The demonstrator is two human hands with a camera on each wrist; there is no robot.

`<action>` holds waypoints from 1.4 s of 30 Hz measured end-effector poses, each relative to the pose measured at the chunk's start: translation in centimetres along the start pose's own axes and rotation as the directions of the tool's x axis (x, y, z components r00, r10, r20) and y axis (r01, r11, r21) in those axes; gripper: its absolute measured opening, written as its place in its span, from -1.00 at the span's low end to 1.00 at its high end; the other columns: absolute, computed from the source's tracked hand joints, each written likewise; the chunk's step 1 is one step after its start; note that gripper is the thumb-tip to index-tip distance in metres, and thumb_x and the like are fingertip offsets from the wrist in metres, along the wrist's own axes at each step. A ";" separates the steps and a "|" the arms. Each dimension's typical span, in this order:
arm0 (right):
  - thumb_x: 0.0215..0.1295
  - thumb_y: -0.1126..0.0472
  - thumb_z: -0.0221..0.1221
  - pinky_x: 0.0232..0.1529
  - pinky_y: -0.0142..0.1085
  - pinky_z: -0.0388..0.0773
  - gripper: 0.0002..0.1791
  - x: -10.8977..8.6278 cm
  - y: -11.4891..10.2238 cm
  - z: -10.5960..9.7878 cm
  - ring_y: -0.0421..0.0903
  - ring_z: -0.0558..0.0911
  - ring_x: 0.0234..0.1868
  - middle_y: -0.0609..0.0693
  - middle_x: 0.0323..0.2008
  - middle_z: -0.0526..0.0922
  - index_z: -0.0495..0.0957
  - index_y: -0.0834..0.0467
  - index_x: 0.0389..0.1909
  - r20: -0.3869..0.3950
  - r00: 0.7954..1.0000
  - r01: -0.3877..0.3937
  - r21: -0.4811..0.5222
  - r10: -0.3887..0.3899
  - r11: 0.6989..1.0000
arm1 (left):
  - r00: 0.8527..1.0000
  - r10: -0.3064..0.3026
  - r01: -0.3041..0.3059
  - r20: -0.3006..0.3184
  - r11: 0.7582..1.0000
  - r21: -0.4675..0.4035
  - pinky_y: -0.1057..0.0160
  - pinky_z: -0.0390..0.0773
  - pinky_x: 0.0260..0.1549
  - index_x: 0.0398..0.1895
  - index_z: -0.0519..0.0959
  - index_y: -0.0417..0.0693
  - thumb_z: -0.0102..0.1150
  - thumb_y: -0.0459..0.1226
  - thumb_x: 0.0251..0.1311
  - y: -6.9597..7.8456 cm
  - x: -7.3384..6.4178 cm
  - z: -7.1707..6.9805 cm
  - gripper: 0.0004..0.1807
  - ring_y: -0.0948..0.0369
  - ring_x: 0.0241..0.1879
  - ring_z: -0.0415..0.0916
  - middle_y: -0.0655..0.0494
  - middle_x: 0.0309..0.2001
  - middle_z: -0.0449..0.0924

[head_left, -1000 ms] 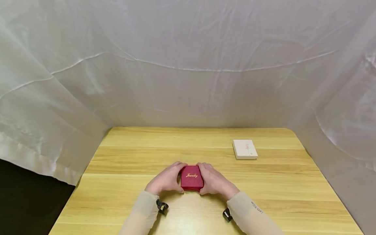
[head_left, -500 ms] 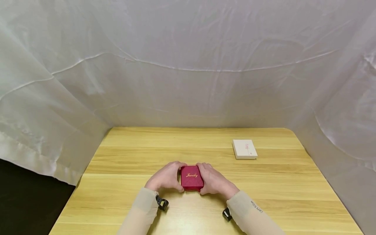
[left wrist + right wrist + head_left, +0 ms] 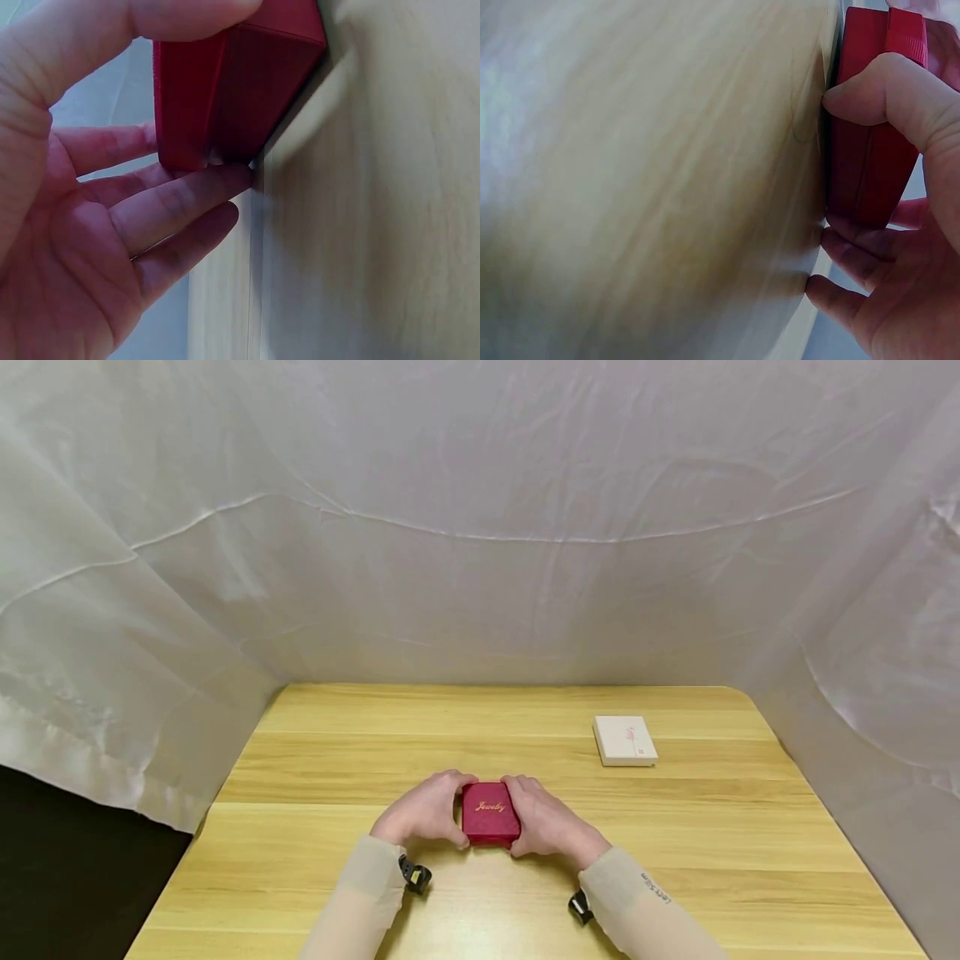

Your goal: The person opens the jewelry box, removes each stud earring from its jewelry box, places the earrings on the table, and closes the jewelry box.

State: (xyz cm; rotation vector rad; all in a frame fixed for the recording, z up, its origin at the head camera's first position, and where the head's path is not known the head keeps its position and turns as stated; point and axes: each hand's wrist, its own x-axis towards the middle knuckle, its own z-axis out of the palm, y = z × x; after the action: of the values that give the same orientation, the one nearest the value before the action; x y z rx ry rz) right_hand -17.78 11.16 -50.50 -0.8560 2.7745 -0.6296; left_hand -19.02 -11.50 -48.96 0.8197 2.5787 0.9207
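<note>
A red jewelry box (image 3: 490,814) with gold "Jewelry" lettering sits closed on the table, between both hands. My left hand (image 3: 429,810) holds its left side, thumb at the near corner and fingers at the far one. In the left wrist view, a gap shows between that palm and the box (image 3: 247,90). My right hand (image 3: 551,818) grips the opposite side, its palm closer to the box. The right wrist view shows the right thumb (image 3: 862,94) pressed on the front face, near a red ribbon tab (image 3: 906,36).
A flat white box (image 3: 626,741) with pink print lies at the back right of the wooden table (image 3: 337,743). Pale cloth (image 3: 480,527) hangs behind the table and along both sides. A black area (image 3: 67,868) lies beyond the left edge.
The left hand has shifted very slightly toward the far side. The right hand and the red jewelry box look nearly still.
</note>
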 end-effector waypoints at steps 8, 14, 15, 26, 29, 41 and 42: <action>-0.36 0.16 0.58 0.08 -0.10 0.50 0.07 0.1 0.2 0.0 -0.03 0.46 0.03 0.05 0.01 0.47 0.24 0.22 0.27 -0.007 1.000 0.003 -0.005 -0.003 1.000 | 0.998 0.018 -0.017 -0.060 1.000 0.023 0.21 0.45 0.11 0.28 0.40 -0.19 0.61 -0.32 -0.42 0.1 -0.3 0.6 -0.02 0.28 -0.04 0.45 0.18 0.07 0.44; -0.37 0.14 0.58 0.05 -0.12 0.51 0.07 0.2 0.3 0.0 -0.06 0.46 0.01 0.03 0.00 0.48 0.25 0.18 0.27 -0.013 1.000 0.012 -0.016 -0.012 1.000 | 0.995 0.038 -0.036 -0.087 0.999 0.016 0.24 0.42 0.14 0.26 0.41 -0.17 0.61 -0.32 -0.45 -0.1 -0.4 0.9 -0.02 0.29 0.00 0.43 0.19 0.09 0.42; -0.37 0.14 0.58 0.05 -0.12 0.51 0.07 0.2 0.3 0.1 -0.06 0.46 0.01 0.03 0.00 0.48 0.25 0.18 0.27 -0.015 1.000 0.013 -0.017 -0.013 1.000 | 0.995 0.041 -0.040 -0.090 0.999 0.015 0.24 0.42 0.14 0.26 0.41 -0.17 0.61 -0.32 -0.45 -0.2 -0.4 0.9 -0.02 0.29 0.00 0.43 0.19 0.09 0.42; -0.30 0.24 0.55 0.14 -0.07 0.45 0.24 0.0 0.7 -0.1 -0.03 0.45 0.09 0.12 0.20 0.40 0.05 0.20 0.47 0.015 0.999 -0.033 0.143 0.032 0.989 | 0.993 0.026 -0.032 -0.118 0.998 -0.049 0.17 0.40 0.18 0.28 0.40 -0.14 0.60 -0.33 -0.46 -0.6 -0.6 0.9 0.00 0.26 0.05 0.42 0.20 0.10 0.43; -0.29 0.34 0.51 0.22 -0.06 0.37 0.28 -0.1 1.0 -0.2 -0.02 0.43 0.14 0.12 0.27 0.34 -0.03 0.20 0.51 0.023 0.999 -0.047 0.245 0.043 0.968 | 0.993 0.011 -0.020 -0.118 0.997 -0.074 0.14 0.39 0.19 0.30 0.38 -0.14 0.60 -0.31 -0.44 -0.7 -0.7 0.8 0.01 0.23 0.07 0.42 0.18 0.11 0.44; -0.33 0.29 0.54 0.29 -0.05 0.31 0.28 0.1 1.5 -0.4 0.07 0.45 0.20 0.23 0.25 0.40 0.00 0.34 0.46 -0.009 0.998 -0.063 0.225 0.067 0.972 | 0.991 0.012 -0.024 -0.136 0.995 -0.092 0.06 0.37 0.20 0.30 0.37 -0.12 0.63 -0.32 -0.43 -0.7 -0.6 0.9 0.02 0.13 0.14 0.43 0.10 0.17 0.46; -0.33 0.29 0.55 0.27 -0.04 0.33 0.27 0.1 1.5 -0.4 0.07 0.46 0.19 0.23 0.23 0.42 0.01 0.35 0.45 -0.011 0.998 -0.058 0.222 0.062 0.973 | 0.990 0.014 -0.027 -0.141 0.996 -0.090 0.07 0.37 0.21 0.30 0.37 -0.11 0.63 -0.32 -0.44 -0.7 -0.5 0.9 0.02 0.14 0.15 0.42 0.12 0.17 0.45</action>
State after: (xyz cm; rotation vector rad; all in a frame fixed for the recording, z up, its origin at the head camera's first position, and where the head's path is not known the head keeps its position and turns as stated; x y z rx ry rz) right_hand -18.75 12.39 -50.83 -0.7200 2.6678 -0.9183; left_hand -18.46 -11.81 -50.06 0.7840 2.6270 1.1317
